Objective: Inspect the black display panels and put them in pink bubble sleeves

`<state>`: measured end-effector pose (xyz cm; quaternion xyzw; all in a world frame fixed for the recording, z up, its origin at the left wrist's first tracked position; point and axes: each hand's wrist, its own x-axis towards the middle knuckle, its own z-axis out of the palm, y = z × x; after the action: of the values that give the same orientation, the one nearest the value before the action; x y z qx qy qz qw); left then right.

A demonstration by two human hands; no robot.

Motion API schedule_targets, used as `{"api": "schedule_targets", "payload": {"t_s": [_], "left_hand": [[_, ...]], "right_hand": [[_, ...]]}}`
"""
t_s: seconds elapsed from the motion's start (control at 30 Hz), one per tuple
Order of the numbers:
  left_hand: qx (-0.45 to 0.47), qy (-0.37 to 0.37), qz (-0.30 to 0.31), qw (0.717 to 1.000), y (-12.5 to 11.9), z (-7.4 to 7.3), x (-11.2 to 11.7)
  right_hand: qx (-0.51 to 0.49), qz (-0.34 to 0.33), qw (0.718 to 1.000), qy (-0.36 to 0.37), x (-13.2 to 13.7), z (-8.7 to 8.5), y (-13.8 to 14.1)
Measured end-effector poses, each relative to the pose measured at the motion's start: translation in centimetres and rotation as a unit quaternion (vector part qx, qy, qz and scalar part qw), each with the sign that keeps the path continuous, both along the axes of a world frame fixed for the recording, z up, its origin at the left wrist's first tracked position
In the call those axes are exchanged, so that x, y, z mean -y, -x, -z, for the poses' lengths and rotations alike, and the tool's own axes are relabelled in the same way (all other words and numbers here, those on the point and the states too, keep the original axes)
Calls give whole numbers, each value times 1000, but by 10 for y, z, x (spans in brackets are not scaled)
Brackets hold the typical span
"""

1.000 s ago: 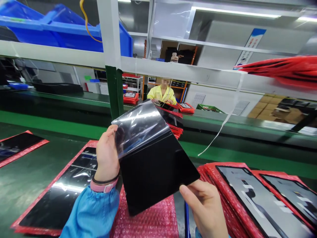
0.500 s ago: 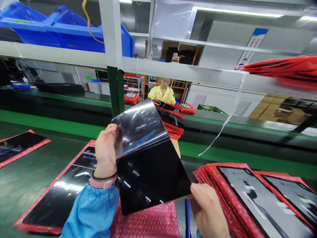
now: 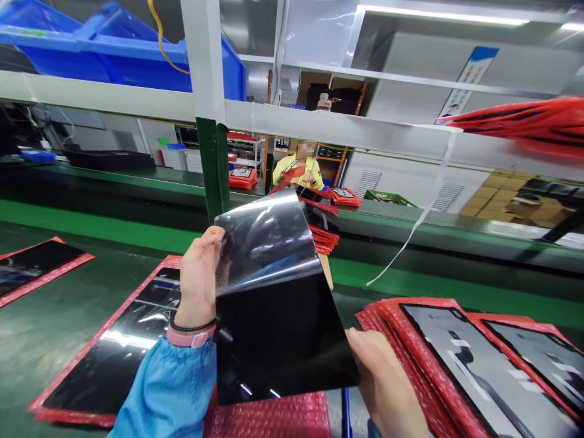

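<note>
My left hand (image 3: 197, 277) and my right hand (image 3: 381, 380) hold up a flexible black glossy panel (image 3: 278, 340). A clear protective film (image 3: 264, 243) curls away from its upper part, and my left fingers pinch the film at the panel's left edge. My right fingers and thumb grip the panel's lower right corner. Below my left wrist, a black panel in a red frame (image 3: 114, 359) lies on the green bench. Pink bubble wrap (image 3: 269, 417) lies under the held panel, partly hidden by it.
Red-framed panels stacked in an overlapping row (image 3: 465, 365) lie at the right, beside a blue pen (image 3: 347, 413). A white shelf beam (image 3: 319, 131) and post (image 3: 205, 61) carry blue bins (image 3: 128, 61). A co-worker in a yellow top (image 3: 298, 173) sits across the green line.
The panel has turned clockwise, its lower edge now nearly level. The film has shifted a little to the right. Both hands keep their hold.
</note>
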<state>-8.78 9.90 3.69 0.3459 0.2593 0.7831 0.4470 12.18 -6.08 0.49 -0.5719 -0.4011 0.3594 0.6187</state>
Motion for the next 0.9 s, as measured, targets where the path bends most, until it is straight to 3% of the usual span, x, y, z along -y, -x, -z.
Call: {"api": "schedule_targets", "payload": {"t_s": [0.1,0.23,0.37,0.47,0.67,0.77,0.83,0.9], "left_hand": [[-27,-11,62,998,-8,-6,15],[-76,-13,151,985,-18,-10,35],[-105,-20,185,977,-22,-9,45],[-96,-23,194,976,-22,-9,48],[-101,-29,165,981,-24,-6,47],[-136,-60,110,983,-25,0,44],[-165,-99,67,979,-26,6,44],[-190,-147,28,970,-27,12,47]], "right_hand": [[9,15,1000,21,-4,-3,0],[43,-30,998,-31,-12,-9,-1],[107,-124,984,-66,-16,-18,-2],[123,-128,983,-42,-15,-23,2],[96,-116,987,-49,-14,-17,8],[146,-85,979,-118,-18,-7,7],[238,-24,951,-195,-20,-1,6],[344,16,906,-245,-21,3,4]]}}
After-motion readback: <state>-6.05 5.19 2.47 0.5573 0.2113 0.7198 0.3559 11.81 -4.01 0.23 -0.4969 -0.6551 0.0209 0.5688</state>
